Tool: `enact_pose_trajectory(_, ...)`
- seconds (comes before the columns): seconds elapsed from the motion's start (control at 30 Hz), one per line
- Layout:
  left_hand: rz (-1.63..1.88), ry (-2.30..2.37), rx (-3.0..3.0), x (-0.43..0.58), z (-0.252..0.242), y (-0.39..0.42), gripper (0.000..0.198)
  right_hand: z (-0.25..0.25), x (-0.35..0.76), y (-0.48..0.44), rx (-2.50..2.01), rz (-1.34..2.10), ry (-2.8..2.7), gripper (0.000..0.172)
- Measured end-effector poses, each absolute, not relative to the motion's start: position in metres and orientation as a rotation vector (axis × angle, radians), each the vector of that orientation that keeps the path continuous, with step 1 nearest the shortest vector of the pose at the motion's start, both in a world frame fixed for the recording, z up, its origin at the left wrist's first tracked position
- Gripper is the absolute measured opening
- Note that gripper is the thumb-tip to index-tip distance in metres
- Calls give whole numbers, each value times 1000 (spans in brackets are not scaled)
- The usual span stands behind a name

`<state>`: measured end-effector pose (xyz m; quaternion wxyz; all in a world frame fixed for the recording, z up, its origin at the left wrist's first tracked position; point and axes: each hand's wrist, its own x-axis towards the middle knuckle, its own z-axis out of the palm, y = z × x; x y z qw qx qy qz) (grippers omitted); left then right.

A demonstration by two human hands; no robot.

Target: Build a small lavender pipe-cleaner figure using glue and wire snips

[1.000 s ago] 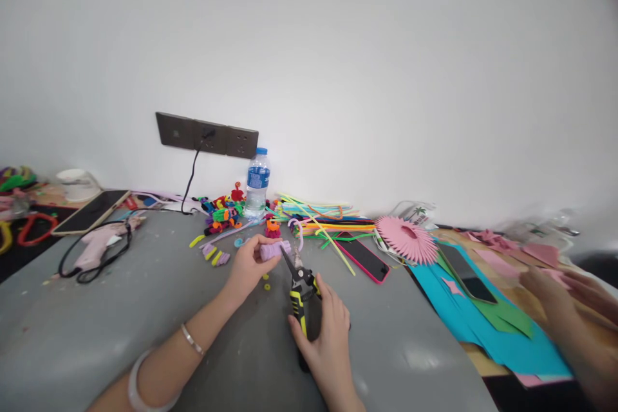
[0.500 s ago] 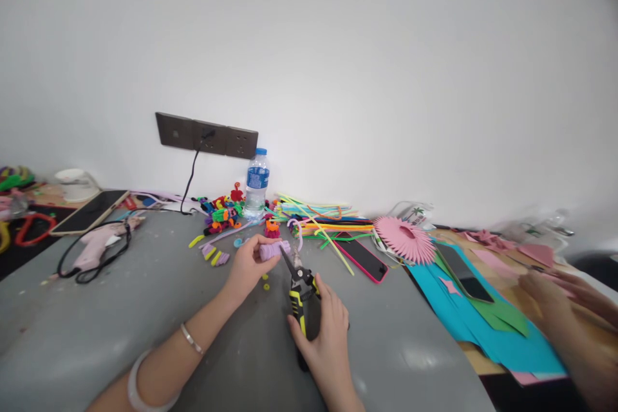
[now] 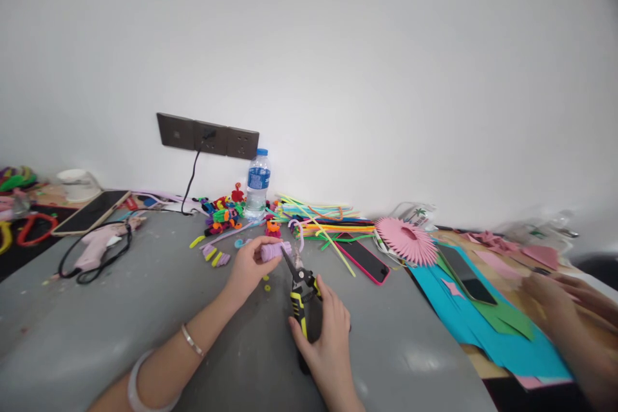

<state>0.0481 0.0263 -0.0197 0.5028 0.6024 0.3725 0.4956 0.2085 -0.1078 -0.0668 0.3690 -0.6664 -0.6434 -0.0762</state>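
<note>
Between the fingers of my left hand (image 3: 248,270) is a coiled piece of purple pipe cleaner (image 3: 273,251). A loose purple end curls up from near it, behind the tool. My right hand (image 3: 326,331) is wrapped round the black and yellow handles of a pair of pruning shears (image 3: 300,296). The shears' dark blades point up and left, with their tips at the purple coil; whether they touch it I cannot tell. Left of my left hand lie short purple and yellow coils (image 3: 215,256). Tiny yellow bits (image 3: 267,287) rest on the grey table below the coil.
Behind my hands stand a water bottle (image 3: 258,187), bundled pipe cleaners (image 3: 333,222) and a pink-edged phone (image 3: 363,259). A pink glue gun (image 3: 96,248) with a black cord lies left. At right are a pleated pink paper ring (image 3: 406,241), blue paper (image 3: 463,322) and another person's hands (image 3: 555,302).
My hands, the purple coil and the shears hold nearly the same pose. The whole view has shifted very slightly.
</note>
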Motion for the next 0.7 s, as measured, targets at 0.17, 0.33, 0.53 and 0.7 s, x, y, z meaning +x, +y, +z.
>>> enact_pose_trajectory(0.17, 1183, 911, 1470, 48, -18, 25, 30, -65, 208, -108, -1708, -192, -1648, 72)
enact_pose_trajectory(0.33, 1188, 929, 1496, 47, -16, 25, 30, -65, 208, -109, -1707, -184, -1656, 73)
enact_pose_trajectory(0.53, 1167, 960, 1507, 46, -16, 26, 31, -67, 207, -108, -1709, -191, -1646, 73)
enact_pose_trajectory(0.7, 1165, 953, 1505, 47, -15, 26, 30, -67, 208, -108, -1706, -170, -1639, 74)
